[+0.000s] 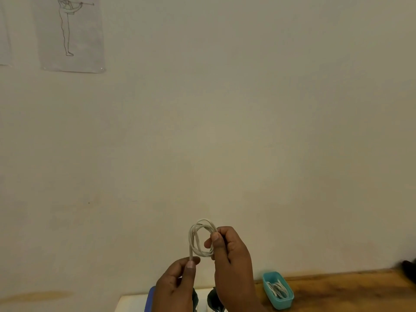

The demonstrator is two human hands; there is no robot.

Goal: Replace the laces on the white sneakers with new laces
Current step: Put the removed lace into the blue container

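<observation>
A white lace (pixel 198 237) is wound into a small coil and held up in front of the wall. My right hand (pixel 231 264) pinches the coil's right side between thumb and fingers. My left hand (pixel 177 287) pinches the lace's lower end, which hangs from the coil's left side. Below the hands, dark collars of the sneakers (pixel 212 299) peek out at the bottom edge; most of each shoe is hidden.
A teal tray (pixel 267 279) holding several white laces sits on the wooden table (pixel 349 289) to the right. A white surface (pixel 130 304) and a blue object (pixel 149 298) lie at the bottom. A dark object (pixel 409 270) sits far right. A sketch (pixel 69 32) hangs on the wall.
</observation>
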